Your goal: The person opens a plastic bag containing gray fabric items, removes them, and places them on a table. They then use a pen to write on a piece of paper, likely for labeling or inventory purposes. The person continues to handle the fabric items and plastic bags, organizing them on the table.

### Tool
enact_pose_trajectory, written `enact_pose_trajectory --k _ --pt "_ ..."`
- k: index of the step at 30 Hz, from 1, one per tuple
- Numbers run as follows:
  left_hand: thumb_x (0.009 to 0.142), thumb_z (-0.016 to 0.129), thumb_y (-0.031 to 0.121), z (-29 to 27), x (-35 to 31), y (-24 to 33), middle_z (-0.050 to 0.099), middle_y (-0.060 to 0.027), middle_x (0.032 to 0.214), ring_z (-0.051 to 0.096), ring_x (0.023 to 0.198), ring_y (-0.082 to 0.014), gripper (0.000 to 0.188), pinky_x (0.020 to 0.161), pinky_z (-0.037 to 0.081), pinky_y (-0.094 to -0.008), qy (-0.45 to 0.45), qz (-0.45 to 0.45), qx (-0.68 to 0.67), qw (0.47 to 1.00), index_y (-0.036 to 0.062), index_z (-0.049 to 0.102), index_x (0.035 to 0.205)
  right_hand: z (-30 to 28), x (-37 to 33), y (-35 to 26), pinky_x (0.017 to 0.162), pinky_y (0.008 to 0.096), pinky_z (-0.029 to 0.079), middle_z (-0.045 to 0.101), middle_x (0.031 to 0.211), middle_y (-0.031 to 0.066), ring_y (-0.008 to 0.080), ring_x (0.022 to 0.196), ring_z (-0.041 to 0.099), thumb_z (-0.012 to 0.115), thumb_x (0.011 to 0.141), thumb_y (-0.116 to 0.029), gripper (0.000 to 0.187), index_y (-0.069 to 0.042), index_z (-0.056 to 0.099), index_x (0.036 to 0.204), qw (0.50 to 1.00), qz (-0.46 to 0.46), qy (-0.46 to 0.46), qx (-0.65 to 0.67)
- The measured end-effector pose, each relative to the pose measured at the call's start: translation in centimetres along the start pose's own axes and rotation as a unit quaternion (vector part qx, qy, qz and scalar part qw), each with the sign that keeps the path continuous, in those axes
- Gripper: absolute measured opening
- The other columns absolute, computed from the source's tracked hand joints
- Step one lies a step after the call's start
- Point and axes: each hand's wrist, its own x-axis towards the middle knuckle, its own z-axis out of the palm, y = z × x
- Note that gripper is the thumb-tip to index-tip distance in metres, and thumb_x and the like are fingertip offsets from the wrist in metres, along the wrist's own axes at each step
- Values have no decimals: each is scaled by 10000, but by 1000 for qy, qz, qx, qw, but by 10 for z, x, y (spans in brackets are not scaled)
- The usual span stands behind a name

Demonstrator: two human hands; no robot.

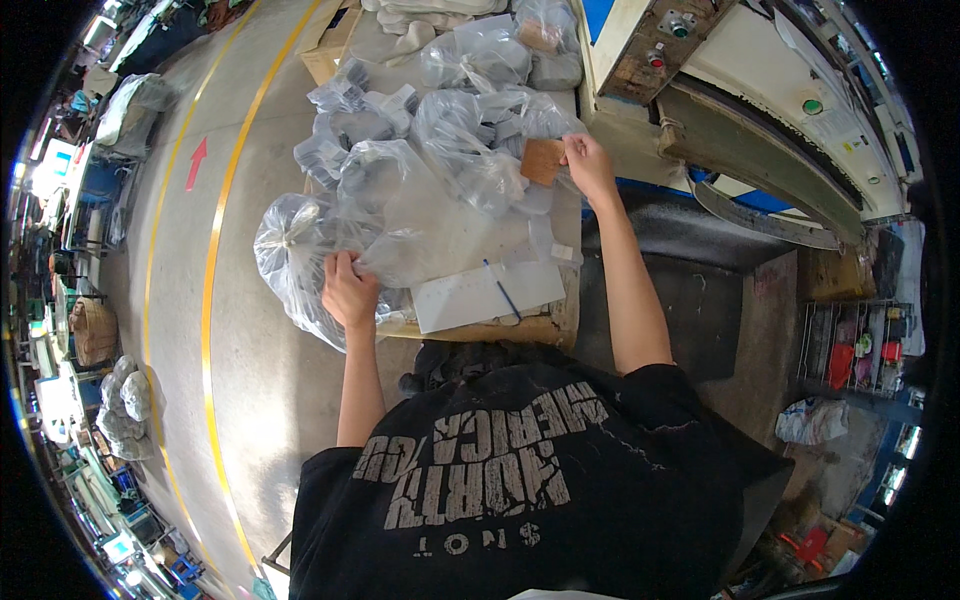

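My right hand [588, 168] pinches a small brown square piece [541, 162], perhaps card or leather, above the far right side of the table [470, 255]. The fingers of my left hand [350, 292] are closed on the edge of a clear plastic bag [300, 240], which bulges over the table's left edge with its top gathered in a knot. More clear bags [390, 185] lie between my hands, several with grey pieces inside. Nearer me rests a white sheet of paper [455, 302] with a blue pen [502, 290] across it.
Beyond the bags stands an open cardboard box [325, 45]. A large machine [690, 60] with coloured buttons rises at the right, its curved guard [765, 165] jutting toward the table. To the left runs a floor aisle [185, 260] with yellow lines; a wire rack [850, 345] stands far right.
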Motion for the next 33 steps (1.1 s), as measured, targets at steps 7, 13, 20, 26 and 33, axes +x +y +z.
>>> enact_pose_trajectory --k 7,13,20,26,33 --pt "741 613 87 -3 0 1 666 -82 1049 692 857 -383 260 706 554 -497 6 0 -2 1000 132 682 987 -18 -78 -40 702 337 521 680 788 64 167 747 661 604 1059 -269 279 -10 707 1039 992 -41 -105 -51" --pt "748 612 89 0 0 2 661 -85 1040 689 854 -387 249 708 554 -496 4 2 -2 1000 131 680 984 5 -162 -28 753 445 554 737 880 202 361 838 724 651 1000 -333 326 -18 732 1018 921 2 -356 -158" --pt "769 615 104 -1 3 0 661 -86 1077 691 902 -385 257 732 558 -502 -22 4 -13 1000 134 683 1015 43 -215 -32 874 524 581 740 997 240 433 962 716 695 942 -375 429 16 680 1118 857 34 -370 -358" --pt "776 635 107 -3 3 -7 657 -87 1094 698 907 -379 256 736 570 -493 -42 9 -27 999 135 682 1026 61 -238 -19 822 525 582 734 936 222 437 908 721 697 919 -303 356 7 632 1082 882 14 -313 -352" --pt "799 660 117 -1 4 -10 654 -86 1087 705 848 -361 219 706 582 -471 -43 43 -50 997 138 679 1016 63 -262 -43 685 425 534 663 768 178 372 738 698 690 905 -118 198 -22 540 990 981 1 -163 -106"
